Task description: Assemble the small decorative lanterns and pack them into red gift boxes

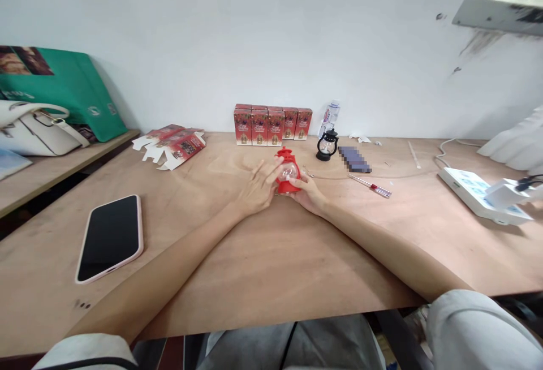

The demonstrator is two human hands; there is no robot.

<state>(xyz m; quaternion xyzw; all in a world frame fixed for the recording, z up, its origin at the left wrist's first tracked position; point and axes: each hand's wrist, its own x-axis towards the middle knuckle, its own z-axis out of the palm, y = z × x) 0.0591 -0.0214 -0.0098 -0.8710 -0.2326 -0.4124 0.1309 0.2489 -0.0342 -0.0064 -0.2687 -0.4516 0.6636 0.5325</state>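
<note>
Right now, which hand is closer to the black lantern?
Right. The right hand is in front of the black lantern; the left hand is farther off, to its left.

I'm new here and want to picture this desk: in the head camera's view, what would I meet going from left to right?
White handbag, pink-edged phone, opened red cartons, left hand, red lantern, right hand, black lantern, screwdriver, white power strip.
</note>
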